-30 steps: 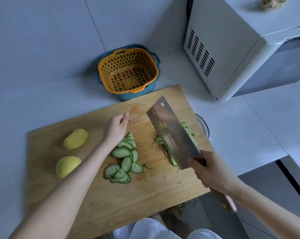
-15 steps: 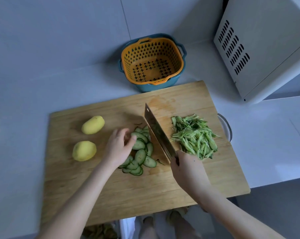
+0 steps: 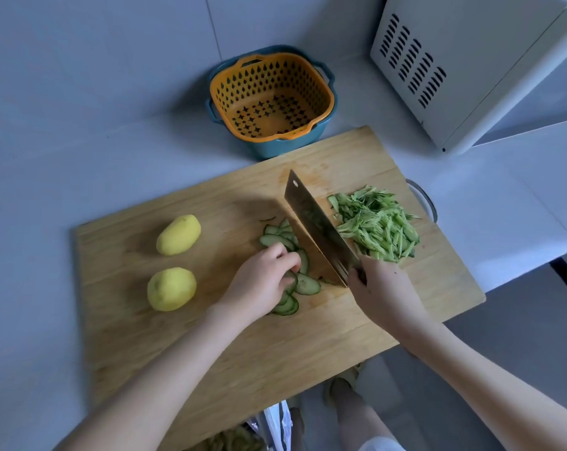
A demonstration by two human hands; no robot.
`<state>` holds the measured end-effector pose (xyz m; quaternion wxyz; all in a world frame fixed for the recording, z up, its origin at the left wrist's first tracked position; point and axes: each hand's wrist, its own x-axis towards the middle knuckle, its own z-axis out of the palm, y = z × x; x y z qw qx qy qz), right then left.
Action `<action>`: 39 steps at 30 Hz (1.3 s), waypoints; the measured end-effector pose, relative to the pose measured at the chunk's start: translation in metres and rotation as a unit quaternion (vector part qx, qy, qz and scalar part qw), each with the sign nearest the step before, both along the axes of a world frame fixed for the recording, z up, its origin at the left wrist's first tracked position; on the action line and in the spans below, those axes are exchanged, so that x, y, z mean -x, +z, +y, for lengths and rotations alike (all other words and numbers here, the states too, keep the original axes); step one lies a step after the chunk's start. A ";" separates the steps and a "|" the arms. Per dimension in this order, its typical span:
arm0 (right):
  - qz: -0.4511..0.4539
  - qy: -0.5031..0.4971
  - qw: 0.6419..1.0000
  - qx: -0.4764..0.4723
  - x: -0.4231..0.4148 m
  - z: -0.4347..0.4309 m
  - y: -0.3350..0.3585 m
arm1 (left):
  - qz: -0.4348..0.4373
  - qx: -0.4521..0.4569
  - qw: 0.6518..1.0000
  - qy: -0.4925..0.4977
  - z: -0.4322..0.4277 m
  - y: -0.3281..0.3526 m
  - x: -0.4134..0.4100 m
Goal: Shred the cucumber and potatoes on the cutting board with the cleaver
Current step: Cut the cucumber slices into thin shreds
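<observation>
A wooden cutting board (image 3: 210, 346) lies on the counter. Two peeled yellow potatoes (image 3: 178, 235) (image 3: 171, 289) sit on its left part. In the middle lies a fanned row of cucumber slices (image 3: 307, 284); my left hand (image 3: 261, 284) rests on them with curled fingers pressing down. My right hand (image 3: 378, 289) grips the handle of the cleaver (image 3: 318, 227), whose blade stands edge-down on the board right beside the slices. A heap of green cucumber shreds (image 3: 376, 224) lies to the right of the blade.
An orange strainer basket in a blue bowl (image 3: 272, 99) stands behind the board. A white microwave (image 3: 471, 66) fills the back right. A metal rim (image 3: 422, 198) shows at the board's right edge. The counter's edge runs just right of the board.
The cleaver came down from a raised, flat position over the shreds to stand on the board beside the slices. My left hand dropped from the board onto the cucumber slices.
</observation>
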<state>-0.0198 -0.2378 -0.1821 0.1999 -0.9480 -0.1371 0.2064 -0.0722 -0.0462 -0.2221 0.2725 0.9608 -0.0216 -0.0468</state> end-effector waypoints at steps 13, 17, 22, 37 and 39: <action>-0.010 -0.017 1.000 -0.002 0.004 0.002 -0.002 | 0.095 0.222 0.932 0.271 0.038 -0.008 -0.015; -0.006 -0.008 1.000 -0.006 0.000 -0.002 -0.003 | -0.081 -0.015 0.986 0.141 0.027 0.001 -0.009; -0.006 0.002 1.000 -0.010 -0.001 -0.003 -0.004 | -0.012 -0.141 0.983 -0.115 -0.013 0.003 -0.011; -0.019 0.033 0.999 0.020 0.007 0.008 -0.003 | 0.102 0.176 0.904 0.376 0.010 0.008 -0.012; -0.022 0.047 0.998 0.027 0.013 0.013 -0.003 | 0.126 0.110 0.914 0.369 0.009 0.003 -0.013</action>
